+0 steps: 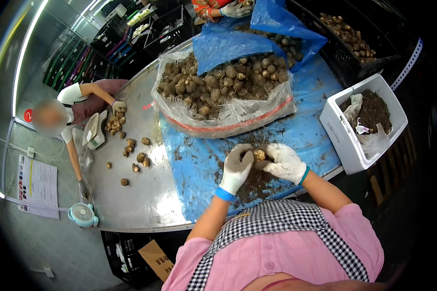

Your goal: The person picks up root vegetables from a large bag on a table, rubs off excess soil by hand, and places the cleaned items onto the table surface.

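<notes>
My left hand [237, 168], in a white knit glove with a soil-stained grey coating, grips a small taro corm [259, 155] from the left. From the other side, my right hand [284, 162], gloved alike, has its fingers around the same corm. The corm is pale yellow-brown on the side facing up. Both hands are above a blue plastic sheet [298, 127] strewn with loose soil and root fibres [255, 185]. Just beyond them, a big woven plastic sack [225, 127] lies open, full of hairy brown taro corms [218, 82].
Loose corms [141, 157] lie on the metal table [142, 203] to the left. A co-worker there reaches towards corms beside a scale [95, 131]. Right stands a white foam box [335, 134] of soil scraps; behind it, a black crate [349, 69]. Another person's gloved hand [237, 9] is opposite.
</notes>
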`<state>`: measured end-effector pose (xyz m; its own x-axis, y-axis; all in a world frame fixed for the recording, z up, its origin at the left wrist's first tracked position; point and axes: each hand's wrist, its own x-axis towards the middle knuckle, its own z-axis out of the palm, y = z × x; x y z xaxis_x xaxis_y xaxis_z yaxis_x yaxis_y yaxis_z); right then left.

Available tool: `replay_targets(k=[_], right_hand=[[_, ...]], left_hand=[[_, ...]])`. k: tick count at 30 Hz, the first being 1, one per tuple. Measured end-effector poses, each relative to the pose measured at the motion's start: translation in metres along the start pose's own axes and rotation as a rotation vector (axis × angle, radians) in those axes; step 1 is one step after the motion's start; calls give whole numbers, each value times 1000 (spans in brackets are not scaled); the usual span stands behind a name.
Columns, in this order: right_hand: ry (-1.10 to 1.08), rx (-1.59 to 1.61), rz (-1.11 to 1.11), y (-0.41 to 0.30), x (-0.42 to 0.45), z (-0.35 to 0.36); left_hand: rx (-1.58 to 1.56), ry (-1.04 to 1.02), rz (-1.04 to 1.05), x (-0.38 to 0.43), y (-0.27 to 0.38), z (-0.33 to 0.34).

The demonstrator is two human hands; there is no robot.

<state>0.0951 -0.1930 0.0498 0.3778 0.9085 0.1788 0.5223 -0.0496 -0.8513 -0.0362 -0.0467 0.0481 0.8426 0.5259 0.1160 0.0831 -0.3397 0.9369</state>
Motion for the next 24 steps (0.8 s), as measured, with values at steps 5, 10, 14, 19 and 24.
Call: replay_targets(k=[5, 10, 14, 19, 24], right_hand=[[-39, -50, -153, 1, 2, 9], [-60, 124, 19, -5, -5, 5], [3, 163, 125, 10, -17, -6], [22, 103, 19, 26, -15, 1], [-44, 632, 289, 17, -5, 3]], left_hand=[[43, -76, -243, 20, 0, -8], [436, 12, 217, 24, -69, -16], [-12, -83, -116, 8, -62, -5], [-359, -195, -202, 3, -13, 12], [-278, -53, -129, 0, -7, 23]])
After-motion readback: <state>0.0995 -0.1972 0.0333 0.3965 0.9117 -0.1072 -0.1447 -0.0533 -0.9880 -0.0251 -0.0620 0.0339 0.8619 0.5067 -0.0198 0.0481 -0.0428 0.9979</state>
